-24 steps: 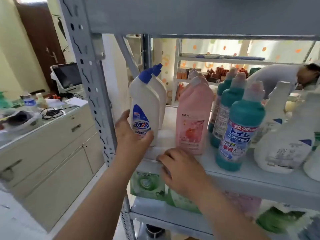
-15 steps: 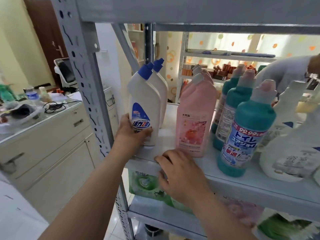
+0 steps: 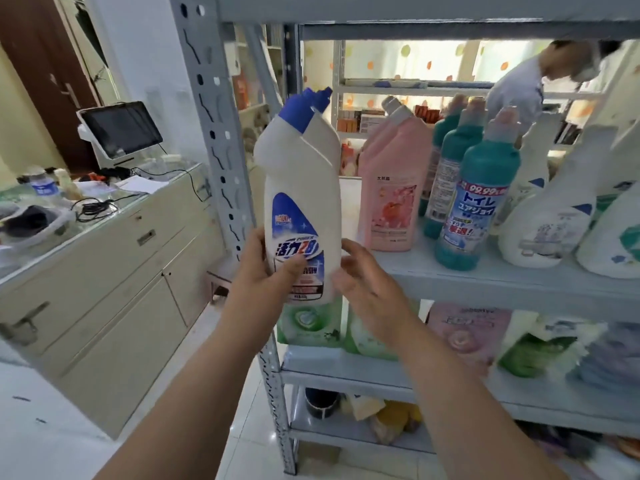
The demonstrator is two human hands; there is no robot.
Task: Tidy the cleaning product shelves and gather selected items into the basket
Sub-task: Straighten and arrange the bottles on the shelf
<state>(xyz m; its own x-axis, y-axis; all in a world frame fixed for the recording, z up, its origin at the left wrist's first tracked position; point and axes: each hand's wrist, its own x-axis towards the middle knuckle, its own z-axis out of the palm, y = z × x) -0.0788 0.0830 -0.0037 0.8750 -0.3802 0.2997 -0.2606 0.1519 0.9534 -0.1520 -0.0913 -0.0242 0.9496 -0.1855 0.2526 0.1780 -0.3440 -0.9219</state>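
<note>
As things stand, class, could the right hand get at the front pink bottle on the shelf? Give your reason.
Probably yes. The right hand grips nothing, beside the white bottle that the left hand grips; the pink bottle stands just beyond, nothing between.

The left hand [image 3: 266, 275] hides the lower label of the white bottle [image 3: 301, 188]; the picture's edge crops the rightmost bottle [image 3: 616, 237].

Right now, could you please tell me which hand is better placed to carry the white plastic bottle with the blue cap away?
Probably left: the left hand grips the white plastic bottle with the blue cap, thumb across its label; the right hand is open beside it.
</note>
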